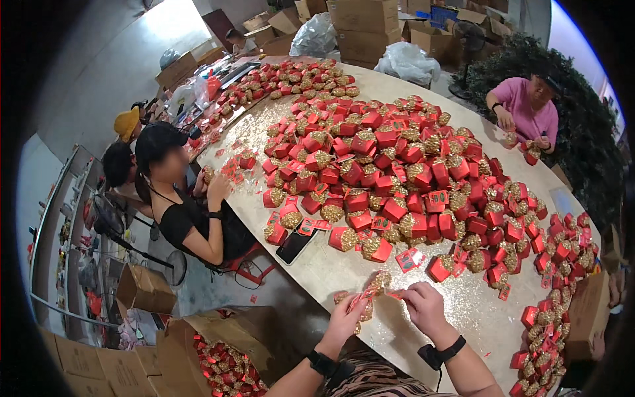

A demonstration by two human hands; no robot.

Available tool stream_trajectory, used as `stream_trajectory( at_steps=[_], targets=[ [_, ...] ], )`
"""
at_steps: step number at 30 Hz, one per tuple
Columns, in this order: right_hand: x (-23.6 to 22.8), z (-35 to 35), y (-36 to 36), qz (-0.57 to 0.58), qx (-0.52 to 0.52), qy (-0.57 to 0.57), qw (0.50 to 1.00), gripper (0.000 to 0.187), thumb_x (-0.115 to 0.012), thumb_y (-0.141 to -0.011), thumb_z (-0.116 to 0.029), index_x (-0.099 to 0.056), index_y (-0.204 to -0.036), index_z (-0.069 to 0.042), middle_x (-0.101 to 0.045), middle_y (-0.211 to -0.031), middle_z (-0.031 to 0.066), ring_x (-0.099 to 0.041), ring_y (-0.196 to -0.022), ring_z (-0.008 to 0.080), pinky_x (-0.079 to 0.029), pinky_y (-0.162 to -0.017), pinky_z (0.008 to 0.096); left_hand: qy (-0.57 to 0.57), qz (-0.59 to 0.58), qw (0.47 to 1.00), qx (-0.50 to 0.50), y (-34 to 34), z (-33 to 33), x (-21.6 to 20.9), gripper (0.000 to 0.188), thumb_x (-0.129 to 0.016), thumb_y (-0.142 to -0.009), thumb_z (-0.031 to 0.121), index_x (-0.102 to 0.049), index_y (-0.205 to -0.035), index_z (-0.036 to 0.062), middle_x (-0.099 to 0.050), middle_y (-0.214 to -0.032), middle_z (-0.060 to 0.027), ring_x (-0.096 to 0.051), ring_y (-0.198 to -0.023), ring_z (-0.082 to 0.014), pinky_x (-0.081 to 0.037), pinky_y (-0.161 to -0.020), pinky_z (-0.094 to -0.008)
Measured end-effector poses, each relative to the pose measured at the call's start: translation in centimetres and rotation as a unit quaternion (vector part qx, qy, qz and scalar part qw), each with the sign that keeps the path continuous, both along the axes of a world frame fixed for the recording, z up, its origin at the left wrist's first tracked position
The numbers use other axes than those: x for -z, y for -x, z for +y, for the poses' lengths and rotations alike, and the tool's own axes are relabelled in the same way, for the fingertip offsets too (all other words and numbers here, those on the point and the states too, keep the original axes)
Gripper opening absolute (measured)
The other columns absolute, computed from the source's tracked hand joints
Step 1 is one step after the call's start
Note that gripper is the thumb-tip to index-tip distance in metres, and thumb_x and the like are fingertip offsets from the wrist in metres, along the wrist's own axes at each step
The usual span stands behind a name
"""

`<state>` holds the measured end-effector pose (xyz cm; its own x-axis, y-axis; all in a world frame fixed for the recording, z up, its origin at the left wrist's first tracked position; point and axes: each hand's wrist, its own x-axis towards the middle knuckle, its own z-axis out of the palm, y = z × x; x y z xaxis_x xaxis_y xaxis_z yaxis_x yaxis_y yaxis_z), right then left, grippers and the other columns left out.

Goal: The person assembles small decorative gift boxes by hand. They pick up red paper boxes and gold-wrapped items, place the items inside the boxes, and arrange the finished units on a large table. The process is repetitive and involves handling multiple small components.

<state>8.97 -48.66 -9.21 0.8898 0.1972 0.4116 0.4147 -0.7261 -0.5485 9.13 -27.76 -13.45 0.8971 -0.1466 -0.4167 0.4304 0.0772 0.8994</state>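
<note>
At the near edge of the table (390,324), my left hand (342,322) is closed around a gold-glitter ornament (378,283) whose knobbly gold parts stick out above and below my fingers. My right hand (425,306) is just to its right, thumb and fingertips pinching the end of a small red tag (395,293) that reaches toward the ornament. My fingers hide part of both. Beyond my hands lie loose red printed tags (410,259) and a large heap of red-and-gold ornaments (383,165). Gold glitter is scattered on the tabletop around my hands.
A phone (296,246) lies by the table's left edge. Below it, an open carton (192,344) holds more ornaments. One person in black (188,212) sits at the left, another in pink (529,109) at the far right. Ornaments also line the right edge (546,337).
</note>
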Motion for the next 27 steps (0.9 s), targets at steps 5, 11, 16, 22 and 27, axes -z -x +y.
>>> stream_trajectory(
  at_steps=[5,11,16,22,27],
  targets=[
    [-3.8,-1.1,0.6,-0.014,-0.045,-0.025,0.999,0.025,-0.061,-0.065,0.002,-0.057,-0.088,-0.007,-0.055,-0.082,0.0102,-0.054,-0.076,0.0289,-0.045,-0.064,0.0372,-0.037,-0.17,0.974,0.148,0.2,-2.2,-2.7,0.032,-0.057,-0.089,0.02,-0.055,-0.113,-0.0014,-0.06,-0.092,-0.0034,-0.053,-0.083,-0.0075,-0.043,-0.073,-0.0214],
    [-6.3,-2.4,3.6,0.037,-0.007,-0.122,0.992,0.031,-0.061,-0.07,0.006,-0.059,-0.099,-0.003,-0.051,-0.075,0.0118,-0.054,-0.069,0.0262,-0.045,-0.06,0.0341,-0.007,-0.187,0.962,0.197,2.2,-5.1,-6.7,0.031,-0.055,-0.09,0.02,-0.055,-0.113,-0.0019,-0.062,-0.098,-0.0064,-0.056,-0.087,-0.0104,-0.045,-0.077,-0.0239],
    [-7.0,-3.0,6.1,0.064,0.017,-0.147,0.987,0.017,-0.061,-0.074,0.005,-0.062,-0.09,-0.001,-0.049,-0.076,0.0111,-0.054,-0.068,0.0229,-0.045,-0.059,0.03,-0.008,-0.184,0.957,0.224,3.9,-6.1,-6.8,0.033,-0.052,-0.091,0.024,-0.056,-0.112,-0.002,-0.062,-0.096,-0.0067,-0.056,-0.087,-0.0102,-0.045,-0.077,-0.0246],
    [-7.8,-3.2,8.0,0.044,-0.006,-0.14,0.989,0.012,-0.06,-0.073,0.005,-0.058,-0.084,0.0,-0.05,-0.082,0.0119,-0.055,-0.074,0.0249,-0.046,-0.062,0.0308,0.051,-0.218,0.96,0.166,6.4,-6.7,-6.5,0.032,-0.052,-0.092,0.024,-0.056,-0.111,-0.0014,-0.061,-0.096,-0.0046,-0.055,-0.088,-0.009,-0.044,-0.077,-0.0223],
    [-10.9,-4.4,9.0,0.016,-0.053,-0.071,0.996,0.015,-0.063,-0.069,0.002,-0.055,-0.081,-0.003,-0.055,-0.078,0.0112,-0.057,-0.071,0.0292,-0.047,-0.062,0.0346,0.086,-0.235,0.955,0.159,6.1,-6.3,-6.6,0.027,-0.057,-0.09,0.024,-0.057,-0.105,0.0014,-0.059,-0.093,-0.0034,-0.055,-0.086,-0.009,-0.045,-0.076,-0.023]
  ],
)
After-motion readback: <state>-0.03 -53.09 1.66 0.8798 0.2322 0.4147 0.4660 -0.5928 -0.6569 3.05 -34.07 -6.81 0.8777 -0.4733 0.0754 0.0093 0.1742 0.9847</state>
